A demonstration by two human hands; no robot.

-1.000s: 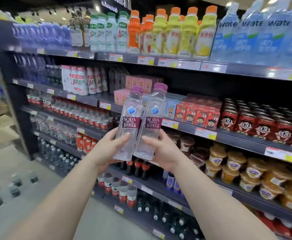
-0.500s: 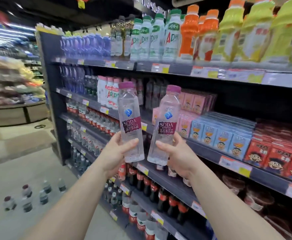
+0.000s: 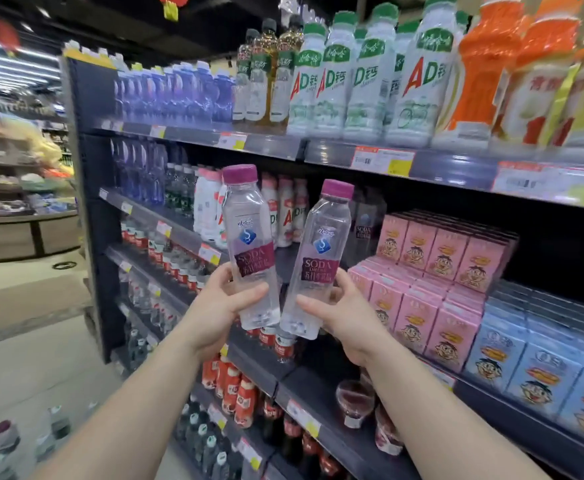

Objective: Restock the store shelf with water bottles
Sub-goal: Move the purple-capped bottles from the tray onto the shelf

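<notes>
Left hand grips one purple-capped soda water bottle upright, right hand grips another tilted toward one o'clock, bases nearly touching before the shelf.

The two bottles are clear, glossy plastic with smooth purple caps and shiny printed labels — one label just above each grip. Behind the grips, the shelf is dark, matt metal; its edge strip above looks like clear glossy plastic over paper tags. Right of the grips, the pink cartons are smooth printed card with a faint sheen. Above, the white bottles look like opaque, satiny plastic — their green caps smooth. Below left, the floor is pale and dull.
</notes>
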